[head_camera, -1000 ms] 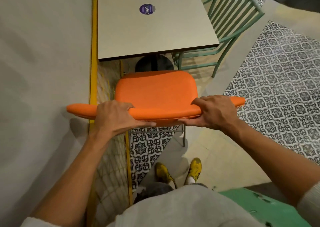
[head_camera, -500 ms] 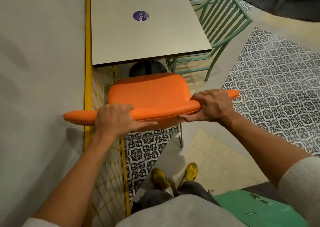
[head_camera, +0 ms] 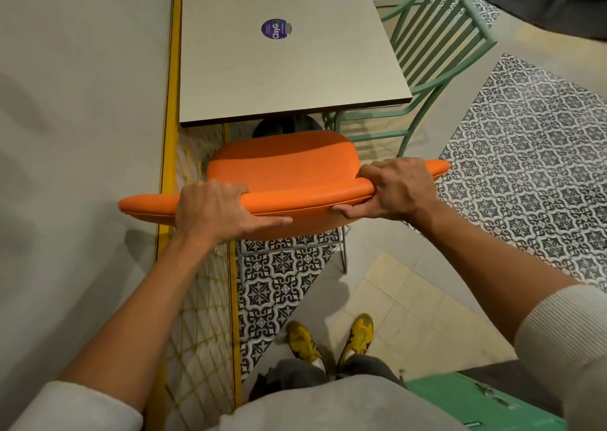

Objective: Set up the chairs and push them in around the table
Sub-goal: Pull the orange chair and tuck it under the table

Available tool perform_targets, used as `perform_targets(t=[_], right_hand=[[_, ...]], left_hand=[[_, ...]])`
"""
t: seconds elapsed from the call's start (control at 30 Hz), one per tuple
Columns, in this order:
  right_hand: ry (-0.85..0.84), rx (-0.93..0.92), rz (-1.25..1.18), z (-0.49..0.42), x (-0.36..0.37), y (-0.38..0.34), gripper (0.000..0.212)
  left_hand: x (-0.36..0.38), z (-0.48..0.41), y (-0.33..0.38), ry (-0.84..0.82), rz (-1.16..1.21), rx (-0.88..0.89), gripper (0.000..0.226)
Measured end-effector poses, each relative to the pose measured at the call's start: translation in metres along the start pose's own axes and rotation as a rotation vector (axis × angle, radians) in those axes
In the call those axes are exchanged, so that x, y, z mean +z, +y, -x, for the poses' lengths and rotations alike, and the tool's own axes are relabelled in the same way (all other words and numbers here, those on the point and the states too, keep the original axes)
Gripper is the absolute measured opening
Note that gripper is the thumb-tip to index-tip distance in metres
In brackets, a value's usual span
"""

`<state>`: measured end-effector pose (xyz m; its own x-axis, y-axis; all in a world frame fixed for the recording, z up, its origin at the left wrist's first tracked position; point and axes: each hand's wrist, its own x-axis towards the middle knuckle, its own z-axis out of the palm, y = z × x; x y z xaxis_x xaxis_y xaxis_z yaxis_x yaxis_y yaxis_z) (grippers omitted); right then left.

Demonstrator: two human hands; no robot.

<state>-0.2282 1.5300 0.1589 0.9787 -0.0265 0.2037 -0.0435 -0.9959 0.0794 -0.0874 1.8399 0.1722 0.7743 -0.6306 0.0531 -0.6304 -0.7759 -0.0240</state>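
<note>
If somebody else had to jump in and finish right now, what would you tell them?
Left hand: closed on the top of the orange chair's backrest, left part.
Right hand: closed on the same backrest, right part.
Orange chair: at the near edge of the table, seat front just short of the tabletop edge, not tucked under.
Green chair: at the table's right side, seat partly under the top.
Done: orange chair lined up facing the table.
Left: push the orange chair in under the table, let go, then check whether the green chair needs pushing further.
</note>
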Motion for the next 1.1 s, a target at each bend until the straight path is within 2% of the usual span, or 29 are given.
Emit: perform_targets(t=[0.27,0.37,0.53,0.8,0.97,1.1], right_hand=[[-0.068,0.001,-0.030,0.005,-0.005,-0.007,0.090],[-0.087,0.005,-0.065,0.006,-0.008,-0.006,0.090],[-0.106,0.107,-0.035,0.019,-0.017,0.003,0.109],[-0.133,0.376,-0.049,0.071,-0.041,0.056,0.119],[-0.263,0.607,-0.075,0.127,-0.027,0.116,0.131],[-0.404,0.709,-0.098,0.179,-0.007,0.175,0.135]], left_hand=[[-0.010,0.008,0.001,-0.124,-0.052,0.024,0.108],[-0.012,0.008,-0.001,-0.166,0.020,0.023,0.113],[-0.022,-0.009,0.024,-0.196,0.078,0.118,0.125],[-0.022,-0.060,0.128,-0.251,0.092,0.391,0.124],[-0.032,-0.100,0.217,-0.248,0.141,0.539,0.119],[-0.035,-0.133,0.301,-0.236,0.084,0.679,0.115]])
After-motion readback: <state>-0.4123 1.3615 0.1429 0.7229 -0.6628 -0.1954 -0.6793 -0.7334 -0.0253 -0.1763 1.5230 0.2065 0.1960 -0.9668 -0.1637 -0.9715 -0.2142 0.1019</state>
